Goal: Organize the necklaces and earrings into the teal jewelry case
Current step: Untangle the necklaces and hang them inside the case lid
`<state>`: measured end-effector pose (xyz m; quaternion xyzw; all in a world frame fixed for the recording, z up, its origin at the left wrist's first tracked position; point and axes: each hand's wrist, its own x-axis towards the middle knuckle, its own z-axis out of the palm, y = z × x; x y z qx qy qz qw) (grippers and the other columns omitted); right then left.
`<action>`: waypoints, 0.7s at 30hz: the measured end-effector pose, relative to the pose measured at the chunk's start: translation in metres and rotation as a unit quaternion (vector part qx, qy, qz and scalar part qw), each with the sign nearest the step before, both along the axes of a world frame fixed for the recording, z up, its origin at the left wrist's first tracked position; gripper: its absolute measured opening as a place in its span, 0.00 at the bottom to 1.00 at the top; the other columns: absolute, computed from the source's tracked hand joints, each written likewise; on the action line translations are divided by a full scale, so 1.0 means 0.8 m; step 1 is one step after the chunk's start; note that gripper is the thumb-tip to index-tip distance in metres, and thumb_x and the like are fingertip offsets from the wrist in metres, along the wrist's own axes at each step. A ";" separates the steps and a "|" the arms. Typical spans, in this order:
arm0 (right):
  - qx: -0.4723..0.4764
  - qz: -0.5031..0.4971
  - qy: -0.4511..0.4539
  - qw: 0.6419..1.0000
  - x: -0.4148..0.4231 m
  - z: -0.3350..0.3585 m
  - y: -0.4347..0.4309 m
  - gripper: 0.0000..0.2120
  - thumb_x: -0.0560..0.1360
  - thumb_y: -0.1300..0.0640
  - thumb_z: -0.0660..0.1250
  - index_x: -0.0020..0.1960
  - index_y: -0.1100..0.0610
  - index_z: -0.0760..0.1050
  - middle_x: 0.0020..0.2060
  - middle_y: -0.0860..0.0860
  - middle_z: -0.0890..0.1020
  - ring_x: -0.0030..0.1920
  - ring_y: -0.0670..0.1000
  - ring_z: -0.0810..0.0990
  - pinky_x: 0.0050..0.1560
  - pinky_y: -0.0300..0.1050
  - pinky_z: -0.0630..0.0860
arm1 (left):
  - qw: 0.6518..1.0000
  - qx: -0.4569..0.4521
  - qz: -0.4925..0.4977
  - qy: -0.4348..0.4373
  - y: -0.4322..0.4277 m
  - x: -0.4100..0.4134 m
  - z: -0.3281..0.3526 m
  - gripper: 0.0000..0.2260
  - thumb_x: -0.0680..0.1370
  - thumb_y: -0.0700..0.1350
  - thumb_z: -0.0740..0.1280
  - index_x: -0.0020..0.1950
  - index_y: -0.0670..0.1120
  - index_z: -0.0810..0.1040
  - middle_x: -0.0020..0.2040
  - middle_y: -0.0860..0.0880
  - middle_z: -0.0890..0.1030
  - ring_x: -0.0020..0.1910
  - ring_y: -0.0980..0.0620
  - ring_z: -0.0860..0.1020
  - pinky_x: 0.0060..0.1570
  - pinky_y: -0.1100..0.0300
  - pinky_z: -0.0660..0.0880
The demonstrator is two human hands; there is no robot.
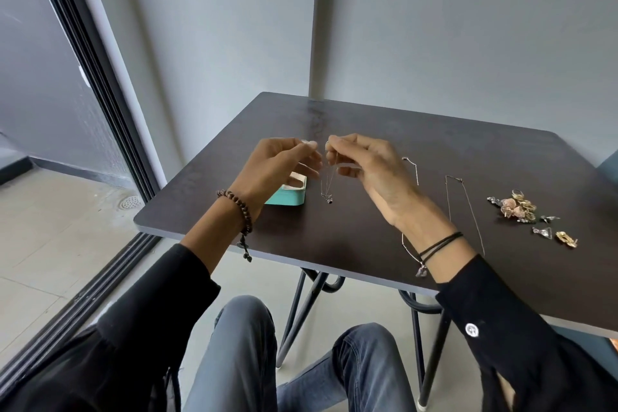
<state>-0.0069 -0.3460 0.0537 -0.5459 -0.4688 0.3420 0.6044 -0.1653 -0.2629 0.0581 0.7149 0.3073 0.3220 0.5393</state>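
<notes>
The thin necklace (327, 182) with a dark pendant hangs between the two hands. The left hand (277, 164) and the right hand (368, 164) each pinch its chain near the top. It seems they are straightening it for stowing. The teal jewelry case (287, 199) lies just under the left hand, so next the chain must go down there without tangling. Other necklaces (466, 211) and earrings (518, 207) wait to the right on the bench (368, 117).

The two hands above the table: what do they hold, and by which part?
The left hand and the right hand both pinch a thin silver chain necklace by its upper chain; its small dark pendant hangs free below.
</notes>
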 end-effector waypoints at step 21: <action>-0.054 0.007 -0.021 0.998 0.007 0.023 0.057 0.07 0.77 0.55 0.69 0.46 0.58 0.83 0.40 0.50 0.85 0.43 0.46 0.81 0.50 0.46 0.73 | 0.958 -0.003 0.183 0.221 0.151 0.008 -0.072 0.06 0.78 0.47 0.68 0.46 0.45 0.79 0.41 0.46 0.79 0.37 0.50 0.74 0.34 0.60 0.68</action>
